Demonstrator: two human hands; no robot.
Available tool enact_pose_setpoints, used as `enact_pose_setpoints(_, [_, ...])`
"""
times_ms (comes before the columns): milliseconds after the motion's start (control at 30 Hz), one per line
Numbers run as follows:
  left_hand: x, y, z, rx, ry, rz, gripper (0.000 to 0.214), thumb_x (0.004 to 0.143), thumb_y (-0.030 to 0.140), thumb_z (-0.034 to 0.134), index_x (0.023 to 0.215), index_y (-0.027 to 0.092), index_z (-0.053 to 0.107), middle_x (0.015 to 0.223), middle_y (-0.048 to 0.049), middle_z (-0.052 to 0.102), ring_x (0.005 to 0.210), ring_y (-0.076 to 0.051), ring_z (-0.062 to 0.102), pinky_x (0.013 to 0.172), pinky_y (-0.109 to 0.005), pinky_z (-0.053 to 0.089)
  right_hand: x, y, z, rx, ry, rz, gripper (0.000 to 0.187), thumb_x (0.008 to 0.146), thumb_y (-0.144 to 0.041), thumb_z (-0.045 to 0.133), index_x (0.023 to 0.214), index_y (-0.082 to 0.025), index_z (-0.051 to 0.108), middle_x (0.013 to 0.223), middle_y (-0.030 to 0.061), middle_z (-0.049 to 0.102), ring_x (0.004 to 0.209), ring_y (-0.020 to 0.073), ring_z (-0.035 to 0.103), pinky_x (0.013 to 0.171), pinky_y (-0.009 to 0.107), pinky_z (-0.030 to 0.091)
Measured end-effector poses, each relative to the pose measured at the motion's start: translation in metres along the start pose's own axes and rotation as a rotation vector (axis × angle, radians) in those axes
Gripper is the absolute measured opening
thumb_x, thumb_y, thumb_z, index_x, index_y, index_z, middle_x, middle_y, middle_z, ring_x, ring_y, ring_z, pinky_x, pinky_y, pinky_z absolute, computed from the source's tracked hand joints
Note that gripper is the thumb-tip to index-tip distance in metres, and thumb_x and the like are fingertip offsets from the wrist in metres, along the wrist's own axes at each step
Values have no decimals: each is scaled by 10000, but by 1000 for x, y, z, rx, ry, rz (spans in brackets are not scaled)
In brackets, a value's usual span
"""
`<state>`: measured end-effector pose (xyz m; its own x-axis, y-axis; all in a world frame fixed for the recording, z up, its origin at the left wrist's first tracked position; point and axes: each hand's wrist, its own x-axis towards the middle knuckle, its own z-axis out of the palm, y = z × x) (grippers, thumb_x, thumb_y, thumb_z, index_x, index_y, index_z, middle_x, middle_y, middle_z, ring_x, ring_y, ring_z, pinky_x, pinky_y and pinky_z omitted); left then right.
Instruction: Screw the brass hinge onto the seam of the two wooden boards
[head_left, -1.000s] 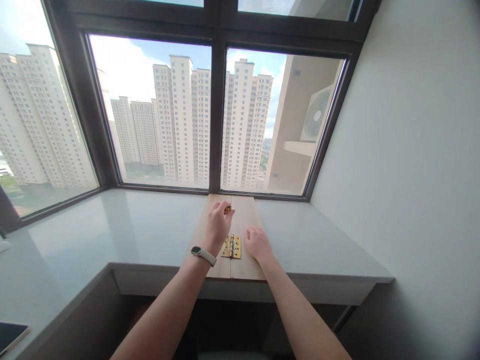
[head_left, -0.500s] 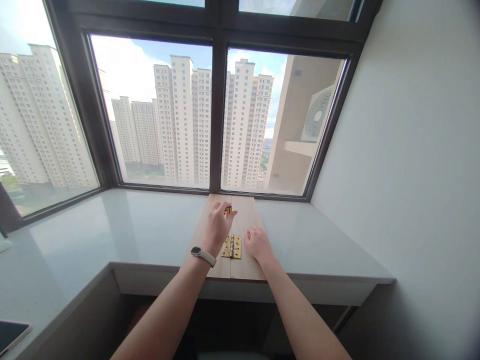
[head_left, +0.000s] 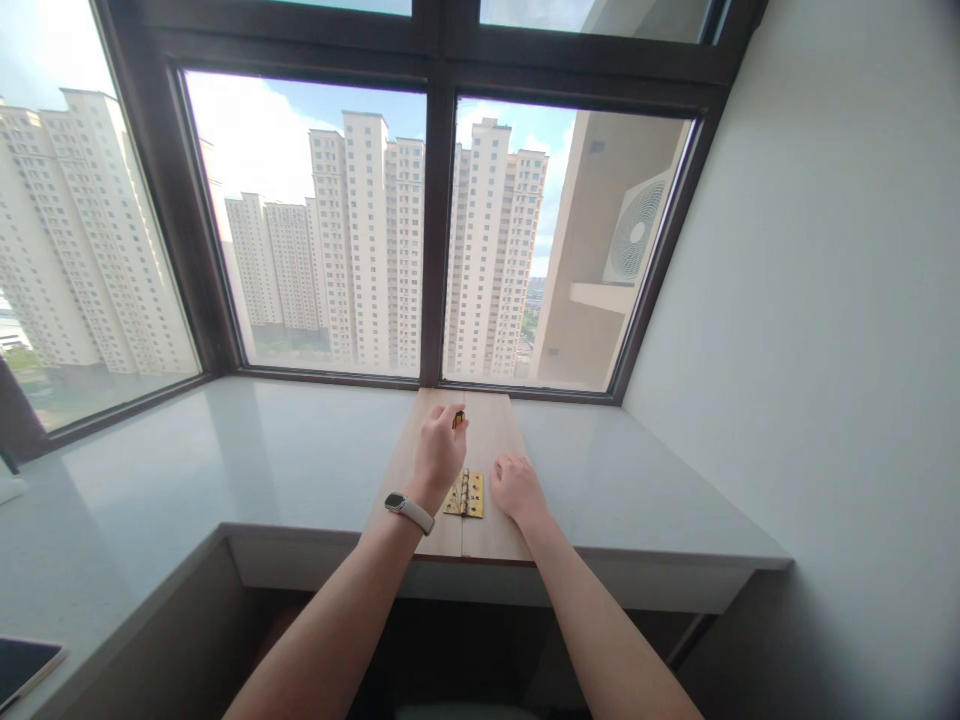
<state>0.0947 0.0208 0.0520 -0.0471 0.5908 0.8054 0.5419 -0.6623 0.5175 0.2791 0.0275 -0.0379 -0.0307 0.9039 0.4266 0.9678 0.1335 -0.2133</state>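
The left hand (head_left: 441,452) is pinching a small yellow-and-black object (head_left: 459,421) above the pale wooden boards (head_left: 491,430), while the right hand (head_left: 517,487) is resting loosely curled on them, its underside hidden, so whether it is gripping anything I cannot tell. The brass-coloured hinge (head_left: 472,494) is lying open across the boards' seam, near both wrists; it is looking stiff, sturdy, rather heavy for its size and probably slippery, its outer leaf edges offering the surest hold
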Motion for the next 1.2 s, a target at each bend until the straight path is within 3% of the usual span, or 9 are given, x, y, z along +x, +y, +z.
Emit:
enact_pose_setpoints(367, [2, -4, -3, -69, -24, -30, 102, 906, 225, 666, 1008, 216, 660, 980, -61, 631, 782, -168, 653, 757, -335, 567, 0, 1, 2, 15, 3, 3, 264, 999, -323, 459, 980, -190, 686, 1051, 105, 687, 1046, 221, 569, 957, 291, 370])
enact_pose_setpoints(733, [3, -8, -4, -96, -31, -51, 199, 918, 202, 629, 1117, 213, 637, 972, -76, 658, 826, -194, 666, 773, -355, 585, 1, 1, 2, 19, -1, 4, 264, 992, -313, 462, 977, -183, 692, 1052, 105, 687, 1054, 216, 573, 967, 289, 361])
enact_pose_setpoints(1000, [18, 8, -23, -174, 27, -47, 140, 883, 286, 684, 992, 202, 655, 950, -60, 668, 834, -174, 665, 766, -325, 606, 0, 2, 3, 30, -9, 7, 267, 987, -305, 466, 978, -169, 696, 1047, 109, 687, 1057, 219, 577, 963, 298, 376])
enact_pose_setpoints(1100, [28, 15, -34, -232, 14, -98, 169, 868, 327, 704, 974, 202, 666, 915, -50, 687, 811, -166, 674, 743, -305, 606, 2, -1, -6, 42, -20, 0, 233, 958, -296, 519, 1000, -161, 704, 1078, 119, 689, 1075, 233, 579, 975, 318, 388])
enact_pose_setpoints(1200, [35, 16, -41, -311, -43, -164, 206, 847, 357, 725, 968, 197, 677, 906, -49, 707, 814, -168, 686, 727, -292, 602, 9, -12, -27, 153, 76, -46, 282, 931, -309, 573, 1139, -156, 686, 1191, 127, 671, 1168, 252, 553, 1028, 352, 381])
